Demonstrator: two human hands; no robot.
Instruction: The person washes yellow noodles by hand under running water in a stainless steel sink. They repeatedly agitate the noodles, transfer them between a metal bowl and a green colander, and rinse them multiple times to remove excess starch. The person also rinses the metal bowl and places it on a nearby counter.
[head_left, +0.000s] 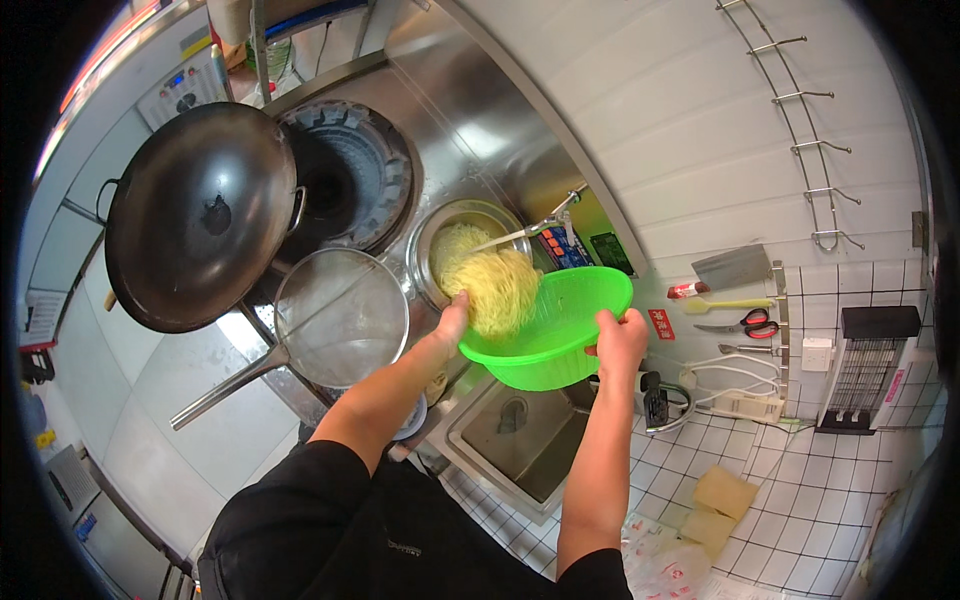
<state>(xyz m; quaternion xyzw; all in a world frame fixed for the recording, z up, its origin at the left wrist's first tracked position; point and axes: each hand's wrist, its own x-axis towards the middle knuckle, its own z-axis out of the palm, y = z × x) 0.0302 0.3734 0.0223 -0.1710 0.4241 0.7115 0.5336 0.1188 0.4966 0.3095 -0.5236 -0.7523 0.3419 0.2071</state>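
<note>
A green plastic basin (559, 360) is tilted toward a round metal pot (421, 247), and pale yellow noodles (491, 292) spill over its edge into the pot. My left hand (454, 319) is at the basin's near left edge, against the noodles. At the basin's right side, my right hand (621, 341) grips the rim. A metal faucet spout (517, 235) reaches over the pot. To the left of the pot lies a round mesh strainer (341, 319) with a long metal handle.
A large dark wok (202, 217) stands tilted beside a wok burner (352, 176). Below the basin is a metal sink (510, 435). A cleaver (731, 267), scissors (757, 324) and other utensils are on the right wall, near a wire hook rack (814, 142).
</note>
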